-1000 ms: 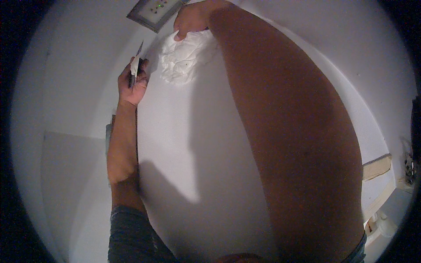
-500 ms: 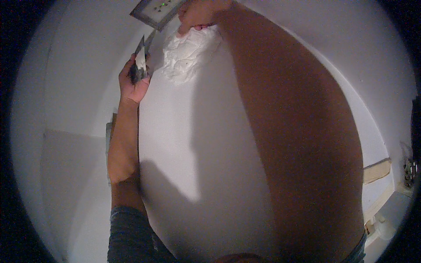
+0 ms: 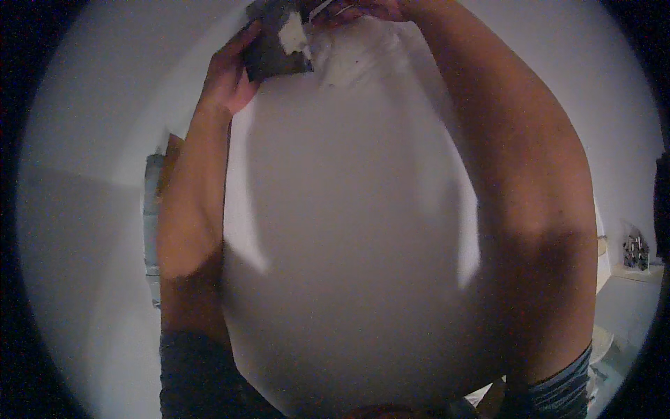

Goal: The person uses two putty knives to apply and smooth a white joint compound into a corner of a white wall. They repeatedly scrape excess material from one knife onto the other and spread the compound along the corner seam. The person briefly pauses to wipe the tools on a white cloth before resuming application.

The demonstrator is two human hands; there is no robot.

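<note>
My left hand point(image 3: 234, 77) reaches to the top of the view. Its fingers are closed on a broad, dark flat scraper point(image 3: 276, 59) with a lump of white filler point(image 3: 293, 33) on its face. At the upper edge my right hand point(image 3: 359, 12) is partly cut off, fingers bent. Thin pale edges show beside it, but what it holds I cannot make out. Just under the right hand, a patch of white filler point(image 3: 356, 56) is spread on a large white surface point(image 3: 349, 209). Shadow covers most of that surface.
Behind my left forearm stands a pale grey-blue upright thing point(image 3: 151, 216) with a brown piece point(image 3: 171, 157) by its top. Far right, a cluster of small metallic things point(image 3: 635, 251) rests near a pale ledge point(image 3: 631, 272).
My left hand has moved up and right, turning the scraper broadside beside the right hand. My right hand has shifted right. The filler patch looks flatter and lies in shadow. The view has shifted.
</note>
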